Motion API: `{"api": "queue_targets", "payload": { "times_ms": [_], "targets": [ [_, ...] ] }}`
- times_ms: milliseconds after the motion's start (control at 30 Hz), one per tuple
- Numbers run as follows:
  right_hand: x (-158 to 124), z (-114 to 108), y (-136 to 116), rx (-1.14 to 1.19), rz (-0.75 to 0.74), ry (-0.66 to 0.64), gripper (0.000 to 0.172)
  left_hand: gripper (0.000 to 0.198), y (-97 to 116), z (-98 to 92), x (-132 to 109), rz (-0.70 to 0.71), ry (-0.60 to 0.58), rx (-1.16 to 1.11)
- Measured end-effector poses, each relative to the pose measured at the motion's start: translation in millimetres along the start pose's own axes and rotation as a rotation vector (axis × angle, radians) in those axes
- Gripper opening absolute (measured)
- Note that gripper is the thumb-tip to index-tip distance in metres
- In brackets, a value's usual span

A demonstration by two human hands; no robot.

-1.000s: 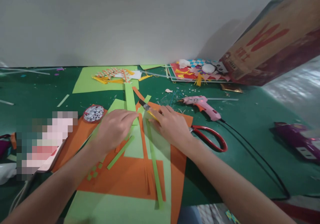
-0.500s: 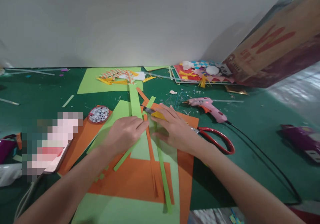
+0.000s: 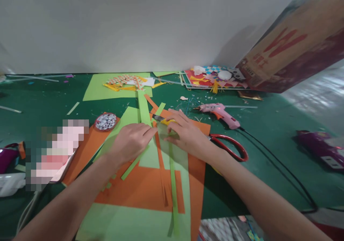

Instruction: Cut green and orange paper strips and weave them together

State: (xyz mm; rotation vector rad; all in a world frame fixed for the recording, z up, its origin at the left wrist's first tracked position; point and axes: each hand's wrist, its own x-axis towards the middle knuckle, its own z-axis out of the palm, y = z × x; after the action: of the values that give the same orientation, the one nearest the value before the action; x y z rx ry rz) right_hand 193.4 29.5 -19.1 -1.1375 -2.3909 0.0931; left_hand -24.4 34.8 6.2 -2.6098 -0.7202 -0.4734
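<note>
Yellow cutter point(image 3: 168, 122), gripped by the right hand point(image 3: 189, 136), has swung flatter, apparently realigning its blade point(image 3: 158, 118); left hand point(image 3: 133, 137) grip unclear.

Left hand point(image 3: 133, 142): fingertips mostly hidden, can't tell if they grip the orange strip point(image 3: 160, 155). Right hand point(image 3: 188, 135) covers most of the yellow-handled cutter point(image 3: 168, 122); front end of the red-handled tool point(image 3: 244, 155) also hidden, type unclear. Pink flat item point(image 3: 57, 153) pixelated. Paper bag point(image 3: 290, 51) cut by right edge, small print blurred; purple device point(image 3: 319, 147) cut there too. Bottom edge crops light green sheet point(image 3: 129, 221). Bits in round dish point(image 3: 103, 130) too small to tell.
</note>
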Motion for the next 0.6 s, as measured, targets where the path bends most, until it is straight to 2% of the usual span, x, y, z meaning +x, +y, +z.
{"api": "queue_targets", "payload": {
  "times_ms": [100, 167, 233, 300, 400, 500, 600],
  "targets": [
    [4.0, -5.6, -1.2, 0.152, 0.011, 0.082, 0.020, 0.027, 1.5, -0.1, 0.0, -0.019, -0.004, -0.057],
    [6.8, -12.0, -5.4, 0.291, 0.091, 0.150, 0.025, 0.025, 5.8, -1.1, 1.5, -0.094, 0.028, -0.192],
    [9.0, -19.2, -12.1, 0.443, 0.243, 0.180, 0.024, 0.024, 12.6, -2.4, 4.4, -0.256, 0.070, -0.431],
    [10.3, -25.3, -19.2, 0.614, 0.381, 0.171, 0.023, 0.025, 19.9, -3.9, 8.4, -0.446, 0.051, -0.702],
    [11.2, -29.9, -27.2, 0.798, 0.465, 0.209, 0.023, 0.028, 26.4, -6.7, 13.9, -0.644, -0.103, -1.015],
    [11.4, -31.2, -30.9, 0.910, 0.465, 0.247, 0.026, 0.035, 25.0, -9.1, 16.5, -0.761, -0.285, -1.368],
    [12.2, -31.5, -31.7, 0.963, 0.436, 0.293, 0.025, 0.043, 20.4, -9.9, 16.0, -0.825, -0.352, -1.691]
  ]
}}
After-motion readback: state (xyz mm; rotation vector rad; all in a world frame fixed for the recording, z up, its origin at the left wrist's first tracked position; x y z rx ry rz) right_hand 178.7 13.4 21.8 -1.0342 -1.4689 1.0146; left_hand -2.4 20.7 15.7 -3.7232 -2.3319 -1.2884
